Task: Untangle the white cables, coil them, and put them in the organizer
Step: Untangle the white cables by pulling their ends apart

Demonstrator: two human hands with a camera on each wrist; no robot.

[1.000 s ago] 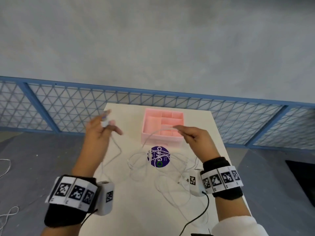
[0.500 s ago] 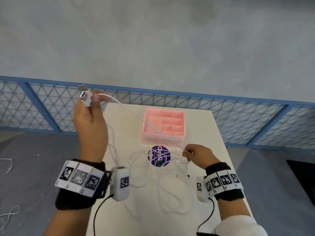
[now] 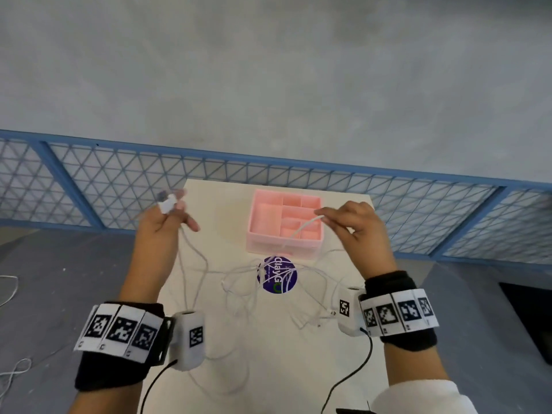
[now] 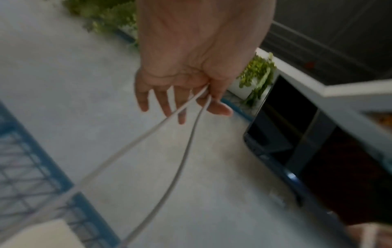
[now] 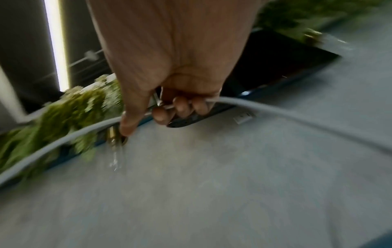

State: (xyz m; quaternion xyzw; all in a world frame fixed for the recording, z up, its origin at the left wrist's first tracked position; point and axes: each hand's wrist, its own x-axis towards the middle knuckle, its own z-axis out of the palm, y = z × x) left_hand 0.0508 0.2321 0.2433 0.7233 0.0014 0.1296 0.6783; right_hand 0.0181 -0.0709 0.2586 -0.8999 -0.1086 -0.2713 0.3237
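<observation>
A tangle of thin white cables [image 3: 248,282] lies on the cream table [image 3: 268,354], in front of the pink organizer [image 3: 285,225]. My left hand [image 3: 170,213] is raised at the table's left edge and pinches a white USB plug [image 3: 167,203], with two cable strands [image 4: 186,134] hanging from its fingers. My right hand [image 3: 355,225] is up beside the organizer's right side and pinches a stretch of the same white cable [image 3: 307,224], which runs through its curled fingers [image 5: 180,105].
A purple round sticker [image 3: 277,274] lies under the tangle. A blue mesh fence [image 3: 119,174] runs behind the table, with grey floor beyond. More white cable [image 3: 9,369] lies on the floor at the left. Black wires hang from both wrist cameras.
My left hand came down from its high point with the plug. My right hand rose from the tangle to beside the organizer, so the taut cable between them has gone slack.
</observation>
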